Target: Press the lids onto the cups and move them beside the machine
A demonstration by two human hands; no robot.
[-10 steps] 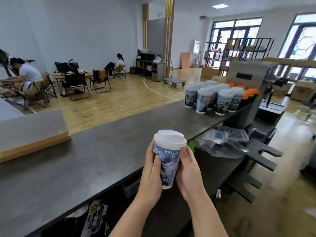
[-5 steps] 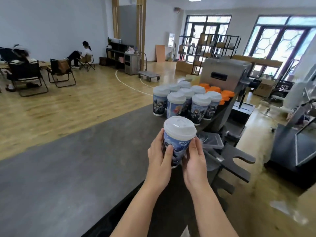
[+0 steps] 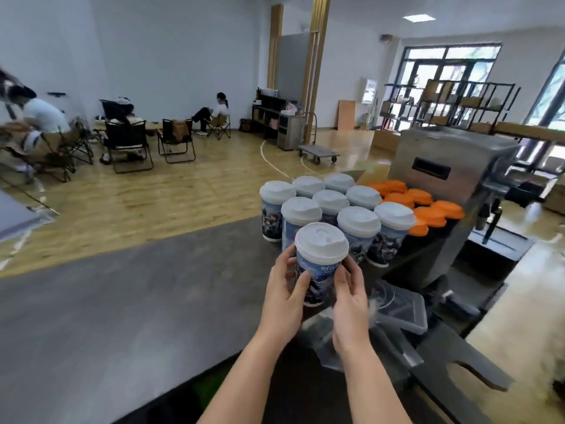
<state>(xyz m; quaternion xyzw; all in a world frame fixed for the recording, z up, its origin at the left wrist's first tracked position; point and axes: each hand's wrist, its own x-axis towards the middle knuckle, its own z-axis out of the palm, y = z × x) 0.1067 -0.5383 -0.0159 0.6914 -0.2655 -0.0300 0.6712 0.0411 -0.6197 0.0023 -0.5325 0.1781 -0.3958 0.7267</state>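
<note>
Over the last second the lidded cup [image 3: 319,264] has travelled from over the near counter edge toward the cluster of lidded cups [image 3: 333,209] standing beside the steel machine [image 3: 452,191]. It now hangs just in front of that group, carried above the dark counter [image 3: 122,301]. The left hand [image 3: 284,296] and the right hand [image 3: 350,298] both grasp its printed wall, fingers curled around it. Lidding looks finished; setting it down beside the others seems to remain.
</note>
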